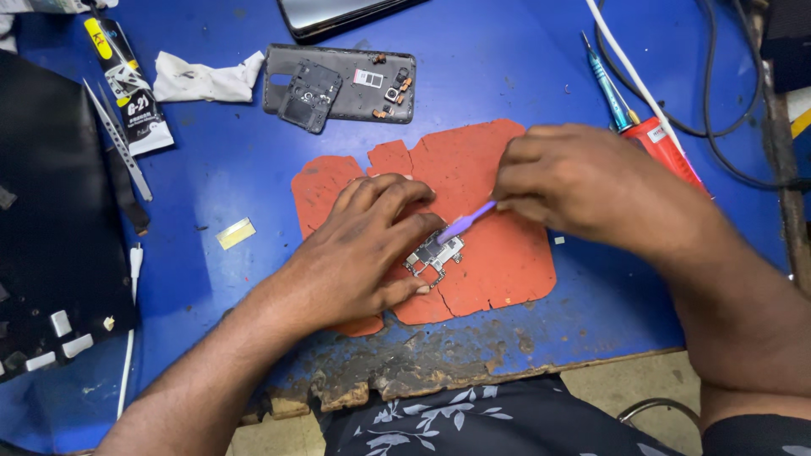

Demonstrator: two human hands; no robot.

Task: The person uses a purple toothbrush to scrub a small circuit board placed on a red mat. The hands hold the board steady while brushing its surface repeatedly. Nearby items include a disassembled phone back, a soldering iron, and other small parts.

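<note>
Left hand (376, 245) presses the small silver circuit board (435, 253) flat on the cracked orange mat (498, 262), dead centre of the blue counter (228, 169), so it won't skid. Right hand (574, 181), pinched shut on a thin purple pry stick (465, 222), comes in from 2 o'clock.

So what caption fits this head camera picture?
Left hand steadies a small circuit board on an orange mat; right hand holds a purple tool.
</note>
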